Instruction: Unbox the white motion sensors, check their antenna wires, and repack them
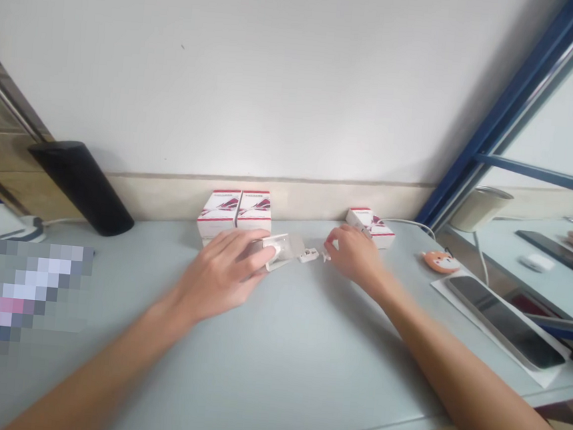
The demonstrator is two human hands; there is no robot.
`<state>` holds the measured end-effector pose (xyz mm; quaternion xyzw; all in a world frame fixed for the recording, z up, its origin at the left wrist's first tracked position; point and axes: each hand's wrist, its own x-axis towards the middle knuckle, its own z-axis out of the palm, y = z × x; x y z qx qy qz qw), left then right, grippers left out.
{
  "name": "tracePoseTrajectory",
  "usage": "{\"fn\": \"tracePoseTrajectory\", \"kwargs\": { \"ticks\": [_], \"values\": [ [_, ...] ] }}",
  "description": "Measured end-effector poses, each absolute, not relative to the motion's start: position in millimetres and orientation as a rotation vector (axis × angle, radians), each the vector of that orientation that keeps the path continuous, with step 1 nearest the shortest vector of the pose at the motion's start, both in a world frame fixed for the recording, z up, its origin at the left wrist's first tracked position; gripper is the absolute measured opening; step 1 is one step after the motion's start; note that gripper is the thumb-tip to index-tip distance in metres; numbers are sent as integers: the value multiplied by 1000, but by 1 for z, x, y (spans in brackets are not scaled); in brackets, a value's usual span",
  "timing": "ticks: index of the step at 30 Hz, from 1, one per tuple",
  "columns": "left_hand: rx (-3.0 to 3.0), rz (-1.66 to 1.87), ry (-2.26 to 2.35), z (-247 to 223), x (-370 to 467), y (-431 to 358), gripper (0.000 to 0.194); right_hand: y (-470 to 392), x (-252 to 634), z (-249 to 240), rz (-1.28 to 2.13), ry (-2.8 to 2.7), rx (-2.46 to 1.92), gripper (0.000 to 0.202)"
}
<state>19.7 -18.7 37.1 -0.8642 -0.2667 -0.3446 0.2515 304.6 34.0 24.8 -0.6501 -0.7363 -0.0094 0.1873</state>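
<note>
My left hand (pixel 232 264) is closed around a small white box (pixel 287 250), tipped so that its open end faces right. The thumb presses at the box's mouth, and the flap sticks out to the right. Just beyond the flap, a small white plastic piece (pixel 308 255) lies on the table. My right hand (pixel 352 253) pinches another small white piece (pixel 326 256) between thumb and fingertips, low over the tabletop; its exact kind is too small to tell. Behind my left hand stand two white boxes with red and purple print (pixel 235 207). Similar printed boxes (pixel 380 230) stand behind my right hand.
A black cylinder (pixel 83 187) stands at the left by the wall. On the right lie an orange animal-faced item (pixel 440 260) and a dark phone (pixel 508 321) on a white sheet. A blue-framed mirror (pixel 545 177) leans at the right. The pale table (pixel 274 361) runs to the front edge.
</note>
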Motion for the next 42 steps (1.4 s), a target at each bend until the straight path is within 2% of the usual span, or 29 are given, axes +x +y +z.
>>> {"fn": "tracePoseTrajectory", "kwargs": {
  "ticks": [4,8,11,14,17,22,27,32,37,42],
  "values": [
    [-2352,-934,-716,39,20,-20,46,24,297,38,8,-1827,-1378,13],
    [-2332,-906,-704,39,23,-23,45,-2,276,49,-96,-1937,-920,14],
    [-2286,-907,-737,38,27,-25,42,-11,263,43,-230,-2048,-909,16],
    [-2221,-901,-774,37,29,-26,41,-9,256,32,-207,-2028,-994,16],
    [-2162,-870,-775,39,29,-26,39,-8,249,23,-43,-1978,-1025,18],
    [-2134,-852,-740,40,29,-27,41,-16,234,12,497,-1806,-1015,33],
    [-2197,-930,-626,32,37,-33,48,-16,236,11,791,-1602,-994,21],
    [-2307,-1042,-672,28,44,-35,61,0,247,9,776,-1595,-966,6],
    [-2337,-1130,-793,22,53,-32,67,11,261,21,530,-1583,-1019,8],
    [-2410,-1164,-1026,11,60,-33,64,9,274,39,276,-1627,-992,13]
  ]
}}
